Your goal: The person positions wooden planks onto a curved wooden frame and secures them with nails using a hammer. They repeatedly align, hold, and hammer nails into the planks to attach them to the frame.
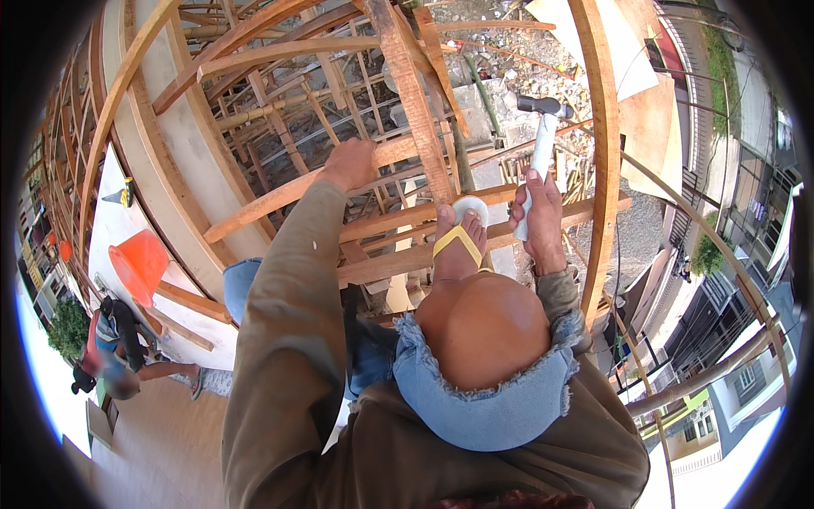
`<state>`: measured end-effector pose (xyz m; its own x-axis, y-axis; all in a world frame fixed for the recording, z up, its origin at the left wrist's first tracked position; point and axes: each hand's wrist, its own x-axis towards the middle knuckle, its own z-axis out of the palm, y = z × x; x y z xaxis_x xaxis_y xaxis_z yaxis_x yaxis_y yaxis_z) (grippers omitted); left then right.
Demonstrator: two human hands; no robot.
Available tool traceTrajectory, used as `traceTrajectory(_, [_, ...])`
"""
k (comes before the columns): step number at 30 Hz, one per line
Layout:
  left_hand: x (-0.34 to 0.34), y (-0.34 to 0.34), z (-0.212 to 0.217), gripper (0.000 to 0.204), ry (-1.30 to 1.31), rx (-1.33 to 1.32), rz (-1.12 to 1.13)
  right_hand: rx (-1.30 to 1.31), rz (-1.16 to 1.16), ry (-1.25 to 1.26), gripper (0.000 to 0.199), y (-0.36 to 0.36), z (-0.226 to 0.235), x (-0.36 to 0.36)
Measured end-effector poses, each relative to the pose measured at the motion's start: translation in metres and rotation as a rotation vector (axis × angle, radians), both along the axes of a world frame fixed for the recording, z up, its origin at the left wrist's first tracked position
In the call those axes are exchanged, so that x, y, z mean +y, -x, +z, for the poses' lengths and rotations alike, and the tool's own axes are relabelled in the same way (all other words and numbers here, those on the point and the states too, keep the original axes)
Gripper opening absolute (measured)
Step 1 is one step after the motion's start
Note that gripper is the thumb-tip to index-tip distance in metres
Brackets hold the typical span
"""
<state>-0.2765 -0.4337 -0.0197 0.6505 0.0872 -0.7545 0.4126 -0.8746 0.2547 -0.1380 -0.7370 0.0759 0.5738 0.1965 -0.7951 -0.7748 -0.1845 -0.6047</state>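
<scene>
My right hand (545, 219) is wrapped round the pale handle of a hammer (543, 140), its dark head pointing up and away from me. My left hand (349, 164) is closed over a wooden batten (284, 195) that slants across the framing at left centre. Between the hands, an upright wooden post (415, 110) comes down close to my foot. That foot, in a yellow-strapped flip-flop (458, 242), rests on the horizontal timbers (398, 261). No nail can be made out near the hammer.
A long curved-looking timber (600, 153) stands right of the hammer. Far below lies rubble (526, 68) with bamboo and wood pieces. At left, an orange bucket (140, 265) sits on a white panel (106, 208), and another person (123, 339) is beside it.
</scene>
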Motion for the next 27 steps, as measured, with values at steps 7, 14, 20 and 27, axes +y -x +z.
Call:
traceTrajectory(7, [-0.007, -0.032, 0.007, 0.04, 0.044, 0.145, -0.002, 0.226, 0.243, -0.016, 0.023, 0.043, -0.011, -0.011])
traceTrajectory(14, [0.002, -0.023, 0.006, 0.045, 0.01, 0.193, 0.003, -0.466, -0.462, 0.053, 0.029, -0.085, 0.033, -0.08])
traceTrajectory(20, [-0.006, -0.033, 0.001, 0.042, 0.042, 0.163, 0.028, 0.284, 0.324, 0.053, 0.022, 0.06, -0.026, 0.007])
traceTrajectory(27, [-0.007, -0.029, 0.006, 0.041, 0.019, 0.182, -0.011, 0.183, -0.089, 0.002, 0.026, 0.047, -0.022, 0.001])
